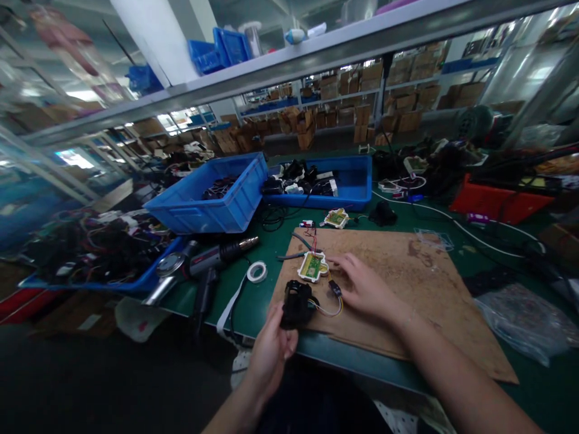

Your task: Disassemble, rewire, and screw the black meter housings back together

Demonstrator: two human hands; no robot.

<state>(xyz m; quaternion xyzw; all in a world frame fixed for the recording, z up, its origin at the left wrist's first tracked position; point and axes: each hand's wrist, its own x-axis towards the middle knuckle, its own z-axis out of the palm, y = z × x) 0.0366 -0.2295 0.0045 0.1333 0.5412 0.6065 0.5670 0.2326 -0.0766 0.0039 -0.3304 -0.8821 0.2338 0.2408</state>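
- My left hand (272,343) grips the black housing (296,306) at the near edge of the cardboard (429,289); my right hand (362,283) is at the white-cased board (313,266) — whether it pinches anything, I cannot tell.
- Wires (332,314) run from housing to black connector (335,288); with the board exposed, I'd judge the work unfinished.
- A grey-handled tool (292,257) crowds the board — heat gun (215,258) and tape roll (257,264) lie leftward.

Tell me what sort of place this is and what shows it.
Probably an electronics assembly or repair workshop: a green circuit board lies beside the right hand, a heat gun rests on the green workbench, and stacked cardboard boxes stand in the background.
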